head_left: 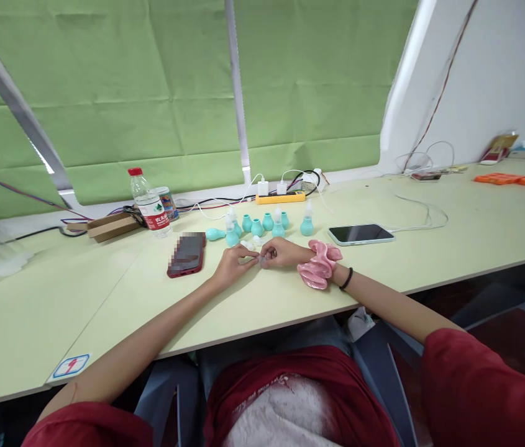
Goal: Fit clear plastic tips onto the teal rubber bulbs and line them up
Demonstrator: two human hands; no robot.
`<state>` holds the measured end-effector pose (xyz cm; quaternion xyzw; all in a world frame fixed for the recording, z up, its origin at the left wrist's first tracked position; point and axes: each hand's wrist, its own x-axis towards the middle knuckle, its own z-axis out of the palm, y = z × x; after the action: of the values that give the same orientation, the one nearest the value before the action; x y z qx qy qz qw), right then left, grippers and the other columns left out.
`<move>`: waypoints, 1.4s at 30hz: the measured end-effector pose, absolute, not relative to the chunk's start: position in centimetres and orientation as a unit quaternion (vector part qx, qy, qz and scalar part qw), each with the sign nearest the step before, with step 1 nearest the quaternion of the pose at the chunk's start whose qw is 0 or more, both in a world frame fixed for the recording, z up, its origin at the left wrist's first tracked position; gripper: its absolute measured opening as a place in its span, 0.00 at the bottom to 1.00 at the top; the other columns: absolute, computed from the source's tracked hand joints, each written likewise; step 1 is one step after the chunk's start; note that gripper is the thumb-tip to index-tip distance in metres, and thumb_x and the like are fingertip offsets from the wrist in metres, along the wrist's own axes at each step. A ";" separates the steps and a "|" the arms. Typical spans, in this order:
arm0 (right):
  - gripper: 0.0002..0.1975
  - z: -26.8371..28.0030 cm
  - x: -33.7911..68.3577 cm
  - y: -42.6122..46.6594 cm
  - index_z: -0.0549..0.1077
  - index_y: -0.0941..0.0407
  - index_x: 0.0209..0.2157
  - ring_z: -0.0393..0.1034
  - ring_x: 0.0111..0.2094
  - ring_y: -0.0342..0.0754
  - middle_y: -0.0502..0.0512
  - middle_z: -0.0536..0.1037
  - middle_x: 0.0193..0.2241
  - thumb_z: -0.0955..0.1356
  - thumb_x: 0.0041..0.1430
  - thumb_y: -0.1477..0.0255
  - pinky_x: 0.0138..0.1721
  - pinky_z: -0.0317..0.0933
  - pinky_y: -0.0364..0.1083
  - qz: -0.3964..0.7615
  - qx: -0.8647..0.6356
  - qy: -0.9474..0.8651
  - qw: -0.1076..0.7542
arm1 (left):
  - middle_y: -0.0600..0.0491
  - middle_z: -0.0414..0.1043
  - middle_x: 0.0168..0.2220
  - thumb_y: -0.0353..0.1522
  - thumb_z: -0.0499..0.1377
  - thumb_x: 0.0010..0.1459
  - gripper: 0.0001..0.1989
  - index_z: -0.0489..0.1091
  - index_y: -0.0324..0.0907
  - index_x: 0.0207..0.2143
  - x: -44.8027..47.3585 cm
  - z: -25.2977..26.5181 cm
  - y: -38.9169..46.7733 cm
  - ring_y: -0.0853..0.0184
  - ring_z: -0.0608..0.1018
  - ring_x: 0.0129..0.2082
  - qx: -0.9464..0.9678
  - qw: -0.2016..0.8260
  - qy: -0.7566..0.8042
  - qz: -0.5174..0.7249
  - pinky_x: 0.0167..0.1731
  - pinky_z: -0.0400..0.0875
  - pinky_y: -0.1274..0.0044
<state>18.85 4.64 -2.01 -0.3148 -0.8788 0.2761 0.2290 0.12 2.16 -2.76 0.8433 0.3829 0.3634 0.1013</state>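
My left hand point(237, 263) and my right hand point(281, 252) meet over the table, their fingertips pinching a small clear translucent piece point(262, 261) between them. Its exact kind is too small to make out. Just behind the hands lie a few small whitish translucent pieces point(256, 240). Beyond these stand several turquoise rubber bulbs point(256, 227), some open at the neck. Others carry clear nozzles, such as the nasal aspirator point(307, 225) at the right of the group. One turquoise bulb point(215, 234) lies on its side at the left.
A red-cased phone point(186, 254) lies left of the hands, a light-cased phone point(361, 234) right. Behind stand a water bottle point(150, 208), a can point(168, 203), a cardboard tray point(115, 226) and a yellow power strip point(281, 198) with cables. Orange parts point(516, 180) lie far right.
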 end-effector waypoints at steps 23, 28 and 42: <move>0.11 -2.0 18.8 4.6 0.70 0.63 0.27 0.53 0.19 0.36 0.46 0.62 0.17 0.65 0.44 0.68 0.19 0.48 0.37 0.261 -0.301 -0.889 0.226 | 0.51 0.72 0.31 0.31 0.52 0.50 0.12 0.70 0.39 0.37 0.3 -2.1 1.5 0.65 0.69 0.35 0.894 -0.013 0.345 0.286 0.34 0.65 0.75; 0.13 -2.1 18.7 4.7 0.70 0.63 0.28 0.55 0.19 0.36 0.47 0.63 0.17 0.64 0.45 0.67 0.19 0.49 0.37 0.270 -0.308 -0.887 0.215 | 0.50 0.71 0.31 0.31 0.52 0.50 0.12 0.69 0.39 0.37 0.4 -1.9 1.4 0.64 0.68 0.36 0.895 -0.016 0.355 0.271 0.35 0.65 0.75; 0.12 -2.0 18.7 4.6 0.71 0.63 0.30 0.56 0.21 0.37 0.48 0.64 0.19 0.64 0.47 0.69 0.21 0.50 0.37 0.241 -0.295 -0.900 0.214 | 0.48 0.70 0.31 0.30 0.53 0.48 0.11 0.68 0.37 0.35 0.7 -1.4 1.0 0.64 0.70 0.35 0.896 0.004 0.371 0.244 0.35 0.65 0.74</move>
<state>18.72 4.64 -2.00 -0.2948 -0.8995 0.2413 0.2139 0.67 0.96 -1.39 0.8959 0.3714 0.2436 0.0042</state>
